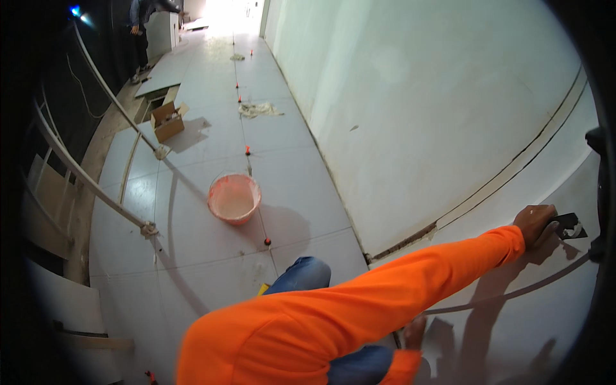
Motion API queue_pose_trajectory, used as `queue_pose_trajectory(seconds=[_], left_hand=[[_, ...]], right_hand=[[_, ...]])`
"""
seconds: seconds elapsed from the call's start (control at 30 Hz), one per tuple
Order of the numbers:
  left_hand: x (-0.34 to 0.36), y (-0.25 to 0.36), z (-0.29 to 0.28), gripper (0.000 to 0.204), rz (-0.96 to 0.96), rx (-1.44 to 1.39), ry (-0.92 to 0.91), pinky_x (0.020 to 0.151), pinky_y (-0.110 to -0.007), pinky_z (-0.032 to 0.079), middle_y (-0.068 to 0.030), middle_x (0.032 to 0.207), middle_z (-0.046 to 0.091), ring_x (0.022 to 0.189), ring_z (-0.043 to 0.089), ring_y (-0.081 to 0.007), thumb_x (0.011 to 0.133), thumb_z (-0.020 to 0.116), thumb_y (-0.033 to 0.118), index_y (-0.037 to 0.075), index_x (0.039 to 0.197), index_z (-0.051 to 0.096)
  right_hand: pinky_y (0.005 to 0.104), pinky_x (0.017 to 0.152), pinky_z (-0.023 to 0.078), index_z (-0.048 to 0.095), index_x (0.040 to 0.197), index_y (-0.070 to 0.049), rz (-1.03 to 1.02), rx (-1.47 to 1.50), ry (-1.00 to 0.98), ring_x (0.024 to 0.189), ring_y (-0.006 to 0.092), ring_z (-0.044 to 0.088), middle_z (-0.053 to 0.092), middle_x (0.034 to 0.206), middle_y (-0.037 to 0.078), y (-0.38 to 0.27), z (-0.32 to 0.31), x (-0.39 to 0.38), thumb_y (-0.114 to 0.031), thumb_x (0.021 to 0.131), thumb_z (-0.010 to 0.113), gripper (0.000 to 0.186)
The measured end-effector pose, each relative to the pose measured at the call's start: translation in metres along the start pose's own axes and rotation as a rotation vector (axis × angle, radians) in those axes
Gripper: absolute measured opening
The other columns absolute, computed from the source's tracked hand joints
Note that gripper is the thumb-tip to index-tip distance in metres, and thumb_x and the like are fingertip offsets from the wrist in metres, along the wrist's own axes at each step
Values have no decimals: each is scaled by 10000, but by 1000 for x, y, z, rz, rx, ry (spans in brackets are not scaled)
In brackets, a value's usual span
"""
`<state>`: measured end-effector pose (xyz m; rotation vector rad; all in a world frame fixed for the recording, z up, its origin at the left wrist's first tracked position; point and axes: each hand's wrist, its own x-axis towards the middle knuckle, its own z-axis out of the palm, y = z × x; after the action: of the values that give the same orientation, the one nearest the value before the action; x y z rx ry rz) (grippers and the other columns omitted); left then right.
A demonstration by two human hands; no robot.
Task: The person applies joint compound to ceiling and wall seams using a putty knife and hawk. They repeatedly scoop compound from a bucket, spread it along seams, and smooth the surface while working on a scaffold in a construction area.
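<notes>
My left arm, in an orange sleeve, stretches across to the pale wall (pixel 423 102) at the right. My left hand (pixel 538 224) is closed around a dark-bladed scraper (pixel 570 226), which is up against the wall's lower right part. Below that forearm my right hand (pixel 414 332) shows only in part, close to the wall's lower surface; its fingers are mostly hidden, and I cannot make out anything in it. My knees in blue jeans (pixel 303 274) are bent beneath the arm.
An orange bucket (pixel 235 221) stands on the grey tiles. Small red tile levelers (pixel 248 150) line a joint. Further off lie a crumpled cloth (pixel 258 110) and a cardboard box (pixel 168 123). Metal poles (pixel 106 86) rise at left; a person (pixel 138 38) stands far back.
</notes>
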<state>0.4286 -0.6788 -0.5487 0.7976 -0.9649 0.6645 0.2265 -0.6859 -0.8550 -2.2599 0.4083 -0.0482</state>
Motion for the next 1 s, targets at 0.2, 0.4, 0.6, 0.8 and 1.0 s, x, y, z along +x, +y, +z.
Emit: queue_pose_trajectory(seconds=[0.2, 0.4, 0.6, 0.8, 1.0], left_hand=[[-35, 66, -55, 104, 6, -25, 21, 648, -495, 451, -185, 797, 578, 744, 564, -418, 862, 634, 138, 57, 882, 571], [-190, 171, -316, 122, -558, -75, 207, 823, -348, 508, -110, 1060, 591, 997, 604, -232, 990, 559, 125, 36, 1061, 601], [-376, 375, -594, 294, -613, 663, 897, 831, -350, 569, -81, 1083, 685, 954, 677, -203, 982, 601, 275, 78, 1200, 605], [-562, 660, -749, 768, -696, 1312, 1983, 632, -375, 575, -155, 1168, 639, 919, 663, -248, 985, 630, 168, 213, 1588, 156], [-659, 828, -773, 406, -1069, 1061, 2448, 531, -386, 547, -128, 889, 664, 685, 644, -253, 966, 649, 335, 130, 1226, 415]], right_hand=[[415, 904, 536, 531, 1370, -36, 32, 147, -82, 1059, 286, 648, 640, 1220, 172, -82, -101, 30, -402, 976, 638, 549], [427, 834, 589, 545, 1411, -102, 20, 227, -268, 1010, 297, 706, 706, 1155, 158, -188, -85, 34, -445, 962, 657, 577], [423, 777, 584, 557, 1271, -101, -19, 284, -551, 920, 286, 689, 673, 1045, 137, -216, 89, 67, -413, 967, 647, 446], [418, 720, 579, 568, 1132, -99, 63, 336, -690, 831, 275, 673, 641, 935, 117, -221, 197, 71, -381, 973, 636, 331], [414, 663, 574, 580, 992, -97, 157, 364, -630, 742, 264, 656, 608, 826, 96, -209, 217, 105, -349, 978, 625, 257]])
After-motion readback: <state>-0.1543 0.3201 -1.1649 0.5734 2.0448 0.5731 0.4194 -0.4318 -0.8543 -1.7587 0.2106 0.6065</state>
